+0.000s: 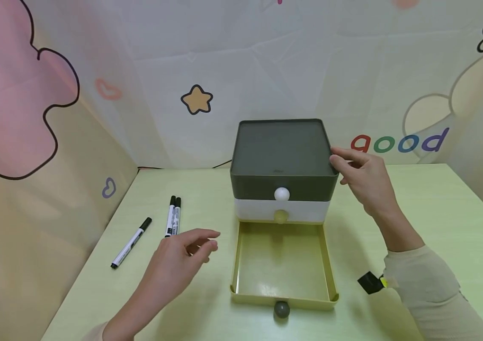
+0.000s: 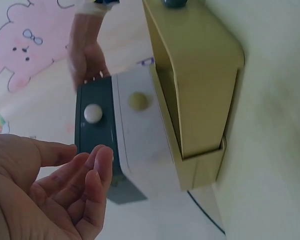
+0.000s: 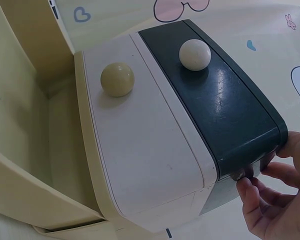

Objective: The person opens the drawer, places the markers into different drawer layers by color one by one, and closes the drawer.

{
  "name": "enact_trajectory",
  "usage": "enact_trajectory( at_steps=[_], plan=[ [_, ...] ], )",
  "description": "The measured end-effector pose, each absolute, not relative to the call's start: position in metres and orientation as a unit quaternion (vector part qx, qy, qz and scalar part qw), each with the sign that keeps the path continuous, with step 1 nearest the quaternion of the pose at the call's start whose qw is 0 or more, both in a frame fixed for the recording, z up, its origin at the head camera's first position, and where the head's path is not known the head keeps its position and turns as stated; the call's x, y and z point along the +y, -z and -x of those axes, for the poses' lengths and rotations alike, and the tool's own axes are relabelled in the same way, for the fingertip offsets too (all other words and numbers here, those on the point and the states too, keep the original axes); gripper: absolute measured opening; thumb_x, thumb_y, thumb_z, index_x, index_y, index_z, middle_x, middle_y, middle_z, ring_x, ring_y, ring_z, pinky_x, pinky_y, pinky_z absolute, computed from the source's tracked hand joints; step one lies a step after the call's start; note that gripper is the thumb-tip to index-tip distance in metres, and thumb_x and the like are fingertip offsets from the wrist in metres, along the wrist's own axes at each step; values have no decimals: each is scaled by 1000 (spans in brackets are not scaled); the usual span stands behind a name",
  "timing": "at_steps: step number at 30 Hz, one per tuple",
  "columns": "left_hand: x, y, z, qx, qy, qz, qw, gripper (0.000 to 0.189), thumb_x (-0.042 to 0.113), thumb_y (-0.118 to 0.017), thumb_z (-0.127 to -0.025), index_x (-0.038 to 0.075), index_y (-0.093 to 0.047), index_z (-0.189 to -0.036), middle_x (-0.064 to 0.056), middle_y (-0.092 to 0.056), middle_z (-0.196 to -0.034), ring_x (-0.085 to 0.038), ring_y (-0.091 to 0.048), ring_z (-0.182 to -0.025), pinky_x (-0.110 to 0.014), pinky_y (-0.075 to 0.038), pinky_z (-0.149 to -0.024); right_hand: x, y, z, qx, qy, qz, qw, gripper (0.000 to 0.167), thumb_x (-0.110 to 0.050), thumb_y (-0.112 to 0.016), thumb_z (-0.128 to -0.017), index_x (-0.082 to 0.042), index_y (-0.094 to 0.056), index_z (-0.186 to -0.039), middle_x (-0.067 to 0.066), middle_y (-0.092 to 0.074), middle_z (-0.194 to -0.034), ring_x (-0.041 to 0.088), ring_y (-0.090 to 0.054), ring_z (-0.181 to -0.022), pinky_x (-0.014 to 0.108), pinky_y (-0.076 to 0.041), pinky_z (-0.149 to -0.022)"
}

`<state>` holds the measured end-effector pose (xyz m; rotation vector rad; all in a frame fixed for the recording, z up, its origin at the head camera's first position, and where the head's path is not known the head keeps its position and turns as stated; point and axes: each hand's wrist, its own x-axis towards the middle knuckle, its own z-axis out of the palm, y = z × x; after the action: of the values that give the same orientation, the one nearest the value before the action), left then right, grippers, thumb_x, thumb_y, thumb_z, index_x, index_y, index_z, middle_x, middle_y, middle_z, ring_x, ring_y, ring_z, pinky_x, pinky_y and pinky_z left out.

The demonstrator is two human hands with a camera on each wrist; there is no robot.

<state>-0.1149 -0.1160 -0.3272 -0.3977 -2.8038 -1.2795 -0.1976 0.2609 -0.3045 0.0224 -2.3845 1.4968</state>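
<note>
- The pale green table spread under everything.
- The drawer box stood at 12 o'clock on the table, dark on top, white in the middle and yellow at the bottom.
- The yellow drawer stuck out of the box toward 6 o'clock.
- The right hand was at the box's 3 o'clock side. Its bent fingertips touched the dark part's edge, without a tight grip.
- The left hand was at the box's 8 o'clock, loosely curled, with nothing in it.
- Three black-and-white pens lay at the box's 8 o'clock too, two side by side and one apart.
- The knobs were round: white, yellow and gray.
</note>
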Motion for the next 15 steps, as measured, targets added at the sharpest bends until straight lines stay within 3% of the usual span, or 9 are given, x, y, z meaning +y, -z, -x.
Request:
enact_trajectory(
  at_steps=[15],
  plan=[
    [-170,322,133,-907,418,51,26,28,26,-68,-101,20,-74,-128,5,-76,-100,-10,-71,-84,-32,-49,-72,260,304,197,-837,-522,-4,162,44,-29,-60,-106,-7,-61,-144,11,-61,-127,13,-57,-75,19,-47,-63]
  ],
)
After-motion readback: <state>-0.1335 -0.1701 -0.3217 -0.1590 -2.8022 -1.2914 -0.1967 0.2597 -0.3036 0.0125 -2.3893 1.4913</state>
